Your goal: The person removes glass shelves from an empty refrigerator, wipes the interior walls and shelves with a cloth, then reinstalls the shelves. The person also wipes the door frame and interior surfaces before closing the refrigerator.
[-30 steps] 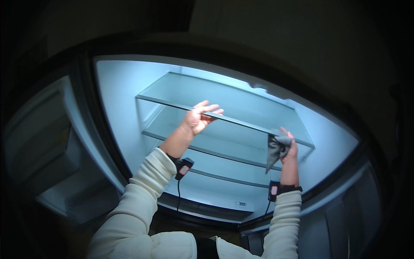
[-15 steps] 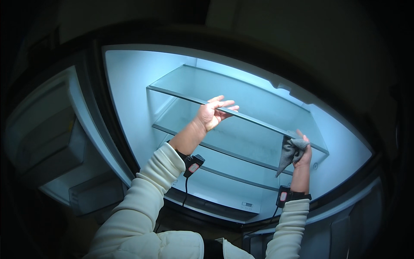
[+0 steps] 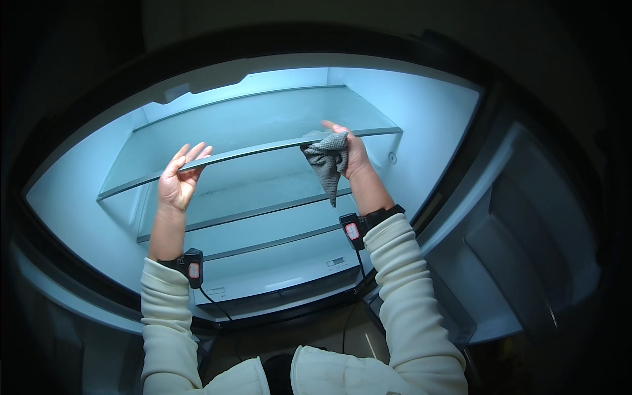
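The top glass shelf (image 3: 257,108) spans the inside of a lit refrigerator. My left hand (image 3: 176,187) grips its front edge toward the left, some fingers reaching over the glass and the rest of the hand below. Near the right end of that edge, my right hand (image 3: 355,158) holds a grey textured cloth (image 3: 326,161) against the shelf. The cloth's corner hangs below the edge, and one fingertip shows above the glass. Part of the right hand is hidden behind the cloth.
Below are more glass shelves (image 3: 243,216) and a white drawer front (image 3: 283,270) with a small panel. An open door (image 3: 513,263) with bins stands at the right; another door (image 3: 72,296) is at the dark lower left. Black cabled devices (image 3: 193,266) sit on both wrists.
The view has swung round, so the right door shows more. My left hand has shifted left along the shelf edge. The cloth in my right hand is also somewhat further left along it.
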Available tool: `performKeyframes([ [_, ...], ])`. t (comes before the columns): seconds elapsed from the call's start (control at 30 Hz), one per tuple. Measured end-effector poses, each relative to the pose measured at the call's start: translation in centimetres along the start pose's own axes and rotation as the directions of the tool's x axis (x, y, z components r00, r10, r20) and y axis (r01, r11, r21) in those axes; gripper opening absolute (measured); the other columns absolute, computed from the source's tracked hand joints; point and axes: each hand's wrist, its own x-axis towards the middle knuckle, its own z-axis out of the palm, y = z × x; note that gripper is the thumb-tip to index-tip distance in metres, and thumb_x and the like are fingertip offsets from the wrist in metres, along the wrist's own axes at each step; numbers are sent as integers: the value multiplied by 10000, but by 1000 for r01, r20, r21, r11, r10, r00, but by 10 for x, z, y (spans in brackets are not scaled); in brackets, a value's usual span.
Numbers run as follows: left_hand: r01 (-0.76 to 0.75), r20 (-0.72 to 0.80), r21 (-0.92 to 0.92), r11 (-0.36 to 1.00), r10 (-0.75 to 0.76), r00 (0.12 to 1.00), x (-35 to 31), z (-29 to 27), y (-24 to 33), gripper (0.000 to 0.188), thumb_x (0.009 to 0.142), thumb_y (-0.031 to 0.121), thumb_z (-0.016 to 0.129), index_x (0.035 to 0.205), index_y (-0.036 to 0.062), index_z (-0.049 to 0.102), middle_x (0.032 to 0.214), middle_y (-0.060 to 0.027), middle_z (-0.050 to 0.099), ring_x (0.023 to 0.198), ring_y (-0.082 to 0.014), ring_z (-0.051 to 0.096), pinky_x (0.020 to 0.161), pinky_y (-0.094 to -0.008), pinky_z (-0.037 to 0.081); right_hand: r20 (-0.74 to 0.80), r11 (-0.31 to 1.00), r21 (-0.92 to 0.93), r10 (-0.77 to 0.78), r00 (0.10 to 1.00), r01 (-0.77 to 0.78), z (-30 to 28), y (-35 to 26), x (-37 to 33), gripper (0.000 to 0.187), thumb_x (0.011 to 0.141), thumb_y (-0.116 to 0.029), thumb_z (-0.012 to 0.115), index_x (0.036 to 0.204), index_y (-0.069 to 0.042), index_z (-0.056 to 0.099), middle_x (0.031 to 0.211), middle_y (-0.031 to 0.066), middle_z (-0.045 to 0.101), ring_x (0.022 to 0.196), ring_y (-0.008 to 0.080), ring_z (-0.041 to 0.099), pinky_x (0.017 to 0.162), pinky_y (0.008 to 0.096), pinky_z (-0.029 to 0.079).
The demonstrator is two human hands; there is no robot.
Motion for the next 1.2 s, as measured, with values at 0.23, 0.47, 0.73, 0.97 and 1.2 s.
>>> performKeyframes([
  [0.23,23,-9,-51,998,-23,1000,-6,7,4,589,956,15,366,1460,-95,82,1469,-360,239,1347,-496,305,1088,-497,417,74,999,-5,46,996,-46,4,-4,-5,530,939,-260,532,1343,74,454,1012,129,627,896,208,634,829,333,540],
  [0.47,-10,-59,-70,998,6,998,-8,15,2,602,964,17,378,1472,-79,68,1441,-382,268,1274,-516,405,1026,-487,477,20,998,-46,32,999,-31,9,-6,-7,467,935,-241,548,1287,64,527,994,117,644,864,169,636,781,292,532],
  [0.73,-41,-45,61,997,43,998,-11,15,1,592,954,44,360,1457,-107,87,1444,-381,266,1298,-502,383,1027,-458,484,-43,999,-8,-39,998,38,18,-1,-15,487,929,-258,539,1285,73,519,919,110,652,799,182,645,732,297,539],
  [0.97,-86,-87,121,989,97,992,-10,16,-2,627,943,48,404,1454,-116,80,1385,-379,365,1253,-494,449,1040,-486,451,94,1000,-10,-10,996,11,-8,-1,-8,490,917,-223,573,1291,88,519,953,87,622,799,145,616,718,271,514],
  [1.2,-84,-105,-148,985,69,992,-8,10,-10,740,920,24,512,1467,-81,26,1408,-375,310,1217,-528,459,1037,-560,410,425,992,-11,116,898,-123,-14,-4,6,610,946,-232,484,1417,99,282,1054,241,627,813,275,668,739,368,571],
])
